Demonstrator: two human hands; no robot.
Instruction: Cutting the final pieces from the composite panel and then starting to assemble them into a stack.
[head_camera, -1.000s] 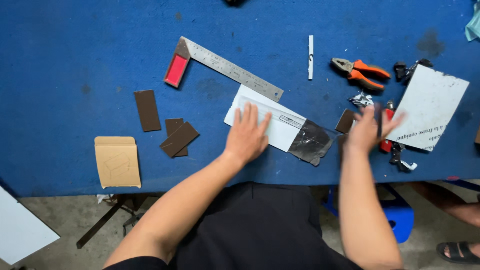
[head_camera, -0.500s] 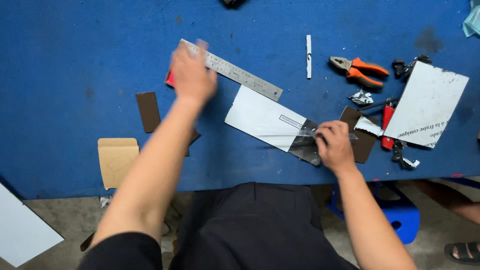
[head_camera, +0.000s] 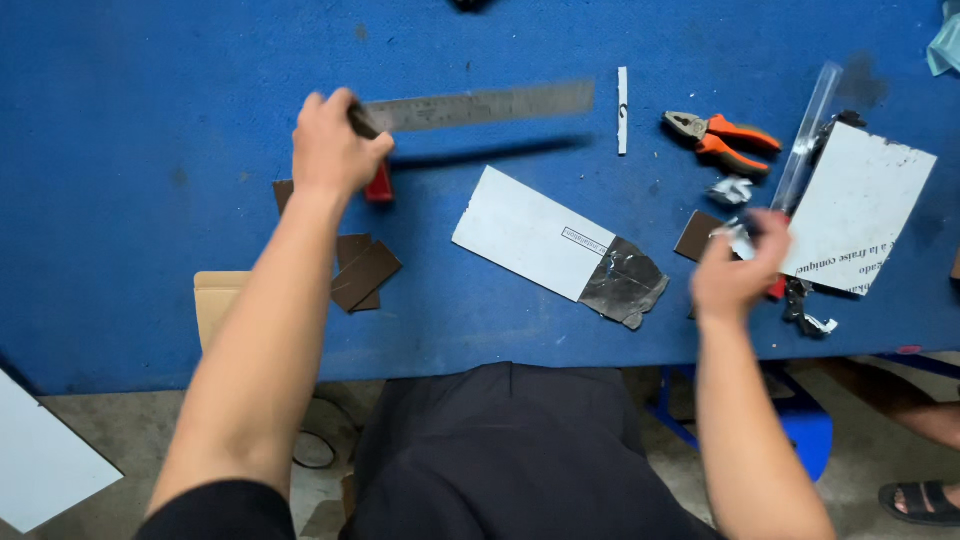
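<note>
While our left hand (head_camera: 335, 150) grips the try square (head_camera: 470, 110) by its red-and-black stock, lifted above the blue table (head_camera: 150, 100), we count one steel blade (blurred), one pair of orange pliers (head_camera: 722, 138), three brown strips (head_camera: 360, 270), two white cards (head_camera: 530, 235). Right hand (head_camera: 738, 275) closed on a clear ruler (head_camera: 808, 135).

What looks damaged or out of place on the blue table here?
The white card at mid-table ends in a torn, crumpled grey patch. A clear ruler lies half over the white sheet. The left hand holds a metal square lifted off the table.
</note>
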